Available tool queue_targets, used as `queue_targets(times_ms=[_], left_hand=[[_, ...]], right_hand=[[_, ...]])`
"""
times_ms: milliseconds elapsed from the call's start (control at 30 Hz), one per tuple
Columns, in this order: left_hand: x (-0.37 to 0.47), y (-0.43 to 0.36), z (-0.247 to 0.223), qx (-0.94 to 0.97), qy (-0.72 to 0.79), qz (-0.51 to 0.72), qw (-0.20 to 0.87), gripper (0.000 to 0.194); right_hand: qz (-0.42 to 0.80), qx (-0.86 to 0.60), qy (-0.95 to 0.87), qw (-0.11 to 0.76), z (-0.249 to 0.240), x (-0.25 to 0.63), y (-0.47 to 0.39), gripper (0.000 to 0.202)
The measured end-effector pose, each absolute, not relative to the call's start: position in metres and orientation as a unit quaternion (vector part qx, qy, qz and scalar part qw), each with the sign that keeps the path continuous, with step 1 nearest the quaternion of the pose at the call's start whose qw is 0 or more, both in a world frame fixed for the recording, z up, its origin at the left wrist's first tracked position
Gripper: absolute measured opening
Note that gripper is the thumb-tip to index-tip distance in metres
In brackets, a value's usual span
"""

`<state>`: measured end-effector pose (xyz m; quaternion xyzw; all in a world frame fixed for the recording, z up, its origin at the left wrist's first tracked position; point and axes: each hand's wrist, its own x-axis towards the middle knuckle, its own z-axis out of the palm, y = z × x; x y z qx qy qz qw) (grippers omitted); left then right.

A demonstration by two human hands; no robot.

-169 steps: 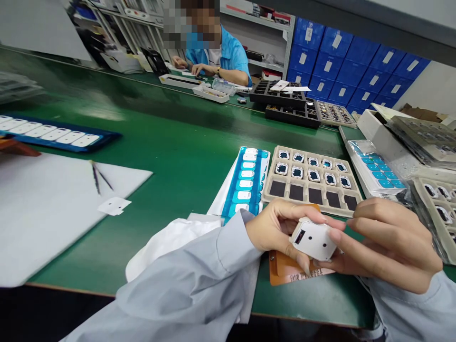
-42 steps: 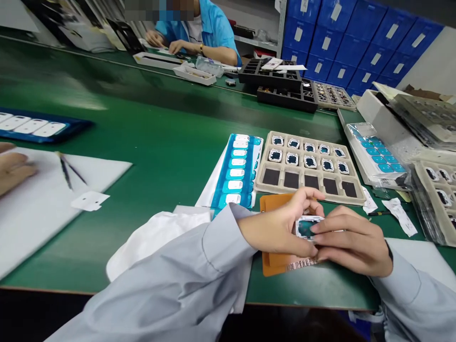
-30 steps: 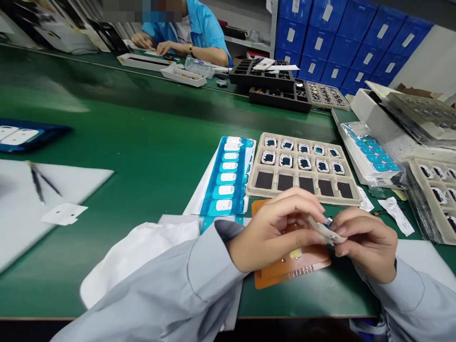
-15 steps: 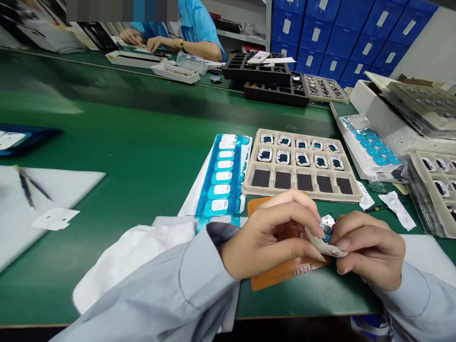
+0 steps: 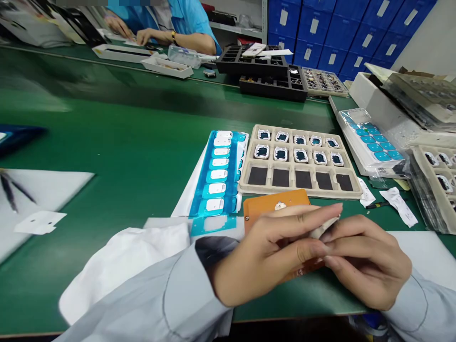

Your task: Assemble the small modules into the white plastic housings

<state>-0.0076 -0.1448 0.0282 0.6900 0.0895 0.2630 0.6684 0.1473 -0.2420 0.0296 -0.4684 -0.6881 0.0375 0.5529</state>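
Between my left hand (image 5: pixel 274 247) and my right hand (image 5: pixel 366 259) is a small pale part (image 5: pixel 323 229), mostly covered by fingers. My left fingers pinch it from the left, and my right fingertips close on its right edge. Both hands are over an orange mat (image 5: pixel 258 206) with a small metallic piece (image 5: pixel 280 205) on it. Behind lies a beige tray (image 5: pixel 245 183) with two rows of white-rimmed square parts and a front row of dark pads. Left of the tray is a blue sheet (image 5: pixel 204 190) bearing white labels.
A white cloth (image 5: pixel 124 266) lies by my left forearm. Tweezers (image 5: pixel 9 192) rest on a white sheet at the left. Stacked trays (image 5: pixel 432 190) stand at the right, black trays (image 5: pixel 272 88) at the back. A person (image 5: pixel 192 28) works across the table.
My hands have come closer together and the pale part has turned, now more hidden by my fingers. The small metallic piece shows on the orange mat. The whole view has shifted slightly.
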Motion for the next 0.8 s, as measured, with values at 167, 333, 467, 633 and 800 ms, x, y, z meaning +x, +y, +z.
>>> queue_targets(times_ms=[167, 333, 467, 633, 800], left_hand=[[-0.0068, -0.1467, 0.0311, 0.696, 0.094, 0.213, 0.679, 0.046], [-0.0054, -0.1455, 0.0312, 0.697, 0.1, 0.201, 0.681, 0.044], [-0.0063, -0.1442, 0.0295, 0.704, 0.09, 0.2, 0.675, 0.045], [-0.0063, -0.1436, 0.0301, 0.707, 0.083, 0.186, 0.678, 0.048], [-0.0063, -0.143, 0.0298, 0.707, 0.084, 0.173, 0.681, 0.046]], right_hand=[[0.1, -0.512, -0.659, 0.541, 0.0375, 0.1519, -0.2462, 0.014], [0.189, -0.536, -0.629, 0.53, 0.0343, 0.1506, -0.2496, 0.013], [0.229, -0.537, -0.63, 0.513, 0.0365, 0.1531, -0.2495, 0.014], [0.264, -0.534, -0.624, 0.506, 0.0387, 0.1565, -0.2503, 0.014], [0.252, -0.543, -0.616, 0.513, 0.0389, 0.1549, -0.2501, 0.016]])
